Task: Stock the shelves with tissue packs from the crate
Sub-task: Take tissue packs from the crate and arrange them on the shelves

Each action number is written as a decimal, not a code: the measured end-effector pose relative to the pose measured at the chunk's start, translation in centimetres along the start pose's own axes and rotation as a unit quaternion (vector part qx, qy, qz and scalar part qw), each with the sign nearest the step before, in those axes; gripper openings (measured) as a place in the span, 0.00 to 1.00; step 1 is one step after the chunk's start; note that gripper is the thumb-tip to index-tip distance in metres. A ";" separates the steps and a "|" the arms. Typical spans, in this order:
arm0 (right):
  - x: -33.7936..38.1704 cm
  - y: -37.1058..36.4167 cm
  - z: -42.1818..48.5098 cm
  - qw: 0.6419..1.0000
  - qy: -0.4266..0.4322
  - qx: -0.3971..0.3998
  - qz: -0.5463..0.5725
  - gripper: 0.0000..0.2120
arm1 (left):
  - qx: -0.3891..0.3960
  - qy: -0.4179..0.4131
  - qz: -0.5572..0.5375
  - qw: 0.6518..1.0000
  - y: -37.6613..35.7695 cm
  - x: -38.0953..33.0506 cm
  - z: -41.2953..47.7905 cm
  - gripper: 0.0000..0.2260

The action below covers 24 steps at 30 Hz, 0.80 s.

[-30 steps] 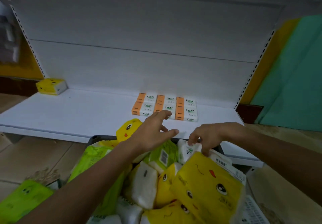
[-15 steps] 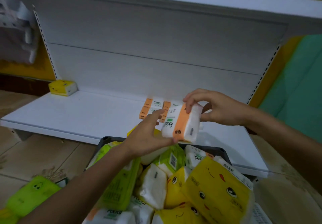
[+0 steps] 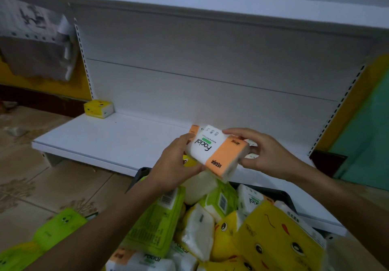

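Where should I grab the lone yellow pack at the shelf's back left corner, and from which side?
Probably across its two short ends, coming from the front and above: the yellow pack lies flat on the shelf close to the back panel, so its rear looks hard to reach.

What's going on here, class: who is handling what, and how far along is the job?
A person is stocking a shelf. Their left hand and right hand together hold a white-and-orange tissue pack above the crate, which is full of yellow, green and white packs. The pack is not yet on the lower shelf. A few matching packs sit there behind the hands, mostly hidden, and one yellow pack sits in the far left corner. Green packs lie on the floor at left.
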State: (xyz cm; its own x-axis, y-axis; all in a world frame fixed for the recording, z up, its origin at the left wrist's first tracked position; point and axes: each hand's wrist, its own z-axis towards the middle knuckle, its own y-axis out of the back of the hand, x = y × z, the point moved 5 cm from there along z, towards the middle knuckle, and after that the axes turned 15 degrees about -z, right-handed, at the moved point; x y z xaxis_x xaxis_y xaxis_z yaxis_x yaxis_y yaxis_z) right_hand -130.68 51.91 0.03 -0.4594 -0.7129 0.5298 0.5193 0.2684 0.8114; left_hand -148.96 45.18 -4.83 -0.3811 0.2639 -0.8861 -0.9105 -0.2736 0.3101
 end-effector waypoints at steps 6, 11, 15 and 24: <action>0.1 0.7 0.1 0.963 0.009 -0.221 -0.155 0.19 | -0.066 0.053 -0.092 0.992 0.3 -0.4 0.5 0.27; 2.6 -1.7 1.0 0.916 0.100 -0.280 -0.270 0.16 | -0.058 0.081 -0.284 0.954 -1.5 -1.9 0.7 0.21; 4.0 -2.8 1.2 0.929 0.160 -0.239 -0.232 0.22 | -0.152 0.062 -0.312 0.936 0.0 -1.9 1.2 0.17; 1.0 -1.5 2.0 0.985 0.033 -0.002 -0.170 0.47 | 0.000 0.055 -0.183 0.982 2.4 -2.0 0.7 0.24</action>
State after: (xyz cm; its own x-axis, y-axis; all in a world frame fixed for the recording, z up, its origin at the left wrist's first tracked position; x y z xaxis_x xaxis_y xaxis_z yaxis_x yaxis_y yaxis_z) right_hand -133.37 52.07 -0.14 -0.5595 -0.8018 0.2101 0.3462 0.0042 0.9382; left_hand -150.46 44.64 -2.05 -0.0089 0.2435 -0.9699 -0.9830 -0.1800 -0.0361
